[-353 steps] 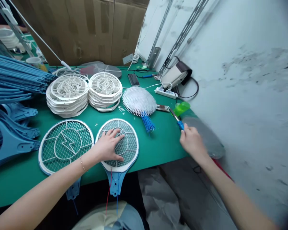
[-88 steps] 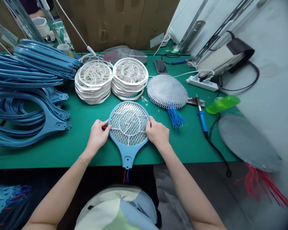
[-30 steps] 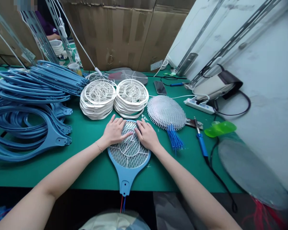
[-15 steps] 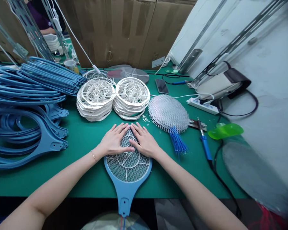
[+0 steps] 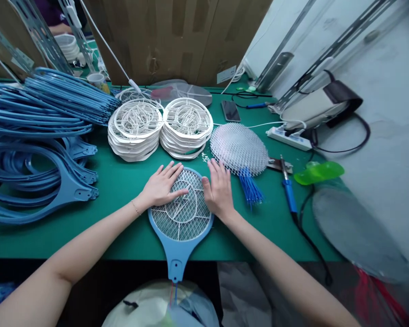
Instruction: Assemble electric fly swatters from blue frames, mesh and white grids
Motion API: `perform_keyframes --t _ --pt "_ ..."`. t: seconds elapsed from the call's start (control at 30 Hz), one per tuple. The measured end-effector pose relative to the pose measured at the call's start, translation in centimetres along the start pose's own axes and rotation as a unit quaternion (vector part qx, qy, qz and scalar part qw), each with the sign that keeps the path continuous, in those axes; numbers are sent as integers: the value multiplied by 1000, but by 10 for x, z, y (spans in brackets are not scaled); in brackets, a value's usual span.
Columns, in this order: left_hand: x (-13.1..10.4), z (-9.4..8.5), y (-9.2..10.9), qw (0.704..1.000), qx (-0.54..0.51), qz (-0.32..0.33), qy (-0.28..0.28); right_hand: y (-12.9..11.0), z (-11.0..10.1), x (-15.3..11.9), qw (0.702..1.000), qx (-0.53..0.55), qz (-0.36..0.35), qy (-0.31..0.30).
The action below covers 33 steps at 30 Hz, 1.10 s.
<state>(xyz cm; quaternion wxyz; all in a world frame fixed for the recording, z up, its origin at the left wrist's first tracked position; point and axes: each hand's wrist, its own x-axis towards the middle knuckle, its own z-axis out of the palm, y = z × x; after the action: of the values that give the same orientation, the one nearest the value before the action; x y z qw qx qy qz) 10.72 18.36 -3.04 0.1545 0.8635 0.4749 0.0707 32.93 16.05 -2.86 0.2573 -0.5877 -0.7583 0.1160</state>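
Note:
A blue mosquito swatter head (image 5: 180,249) lies on the green table, its narrow neck toward me and a red and a blue wire hanging from the end. White ribs and metal mesh fill its ring. My left hand (image 5: 162,185) rests flat on the upper left of the mesh, fingers spread. At the ring's right edge is my right hand (image 5: 220,190), open and empty, its fingers pointing away from me toward a stack of round metal meshes (image 5: 239,147). Whether the right palm touches the ring I cannot tell.
Two stacks of white ribbed discs (image 5: 135,129) stand behind the swatter. Blue frames (image 5: 54,181) pile up on the left. To the right lie blue wires (image 5: 250,188), a soldering iron (image 5: 289,195), a power strip (image 5: 289,138) and a phone (image 5: 230,111). A cardboard box (image 5: 177,41) closes off the back.
My right hand has lifted away from the mesh and moved right, off its middle. My left hand stays on the swatter head. The view has tilted slightly downward.

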Motion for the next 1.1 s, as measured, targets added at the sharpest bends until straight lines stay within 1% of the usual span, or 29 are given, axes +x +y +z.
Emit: perform_keyframes --t 0.03,0.07,0.13,0.2,0.27,0.33,0.4,0.43,0.5,0.57,0.63,0.67,0.77,0.83,0.9,0.93,1.0,1.03,1.1 --pt "1 0 0 1000 6 0 -1 -10 -3 -15 999 -28 20 14" --pt "2 1 0 1000 11 -1 -3 -21 -5 -31 998 -53 23 8" --pt "3 1 -1 1000 19 -1 -5 -37 0 -60 995 -88 -14 -36" --pt "2 -1 1 1000 23 4 6 -45 13 -82 990 -113 -38 -72" --pt "-7 -4 7 999 25 6 47 -45 27 -93 988 -123 -32 -87" --pt "-24 -7 19 994 22 -4 107 -42 34 -95 989 -119 -20 -88" --pt "-45 -10 32 989 14 -27 147 -40 30 -91 991 -103 -14 -90" --pt "-54 -11 37 988 5 -37 149 -40 24 -87 992 -92 -2 -91" --pt "-67 -12 43 989 -12 -54 135 -40 6 -76 994 -68 34 -79" --pt "-70 -13 41 989 -22 -67 128 -38 -11 -61 995 -56 66 -49" --pt "-66 -10 33 988 -20 -77 134 -32 -16 -47 995 -62 71 -36" --pt "-64 -7 28 988 -18 -78 131 -27 -14 -43 994 -71 66 -48" --pt "-60 5 18 993 -24 -81 81 -13 4 -39 986 -105 54 -122" --pt "-59 8 14 994 -34 -90 48 -6 14 -38 980 -118 50 -153" --pt "-54 4 12 993 -38 -102 40 -3 16 -32 979 -128 50 -152" --pt "-50 1 11 993 -36 -104 48 -2 15 -25 980 -134 48 -140" --pt "-39 -6 8 994 -20 -83 69 -1 11 -10 983 -141 24 -118" --pt "-33 -9 6 995 -12 -63 71 0 10 -2 983 -138 1 -122" --pt "-23 -10 1 999 -3 -27 45 2 10 11 978 -122 -40 -162"
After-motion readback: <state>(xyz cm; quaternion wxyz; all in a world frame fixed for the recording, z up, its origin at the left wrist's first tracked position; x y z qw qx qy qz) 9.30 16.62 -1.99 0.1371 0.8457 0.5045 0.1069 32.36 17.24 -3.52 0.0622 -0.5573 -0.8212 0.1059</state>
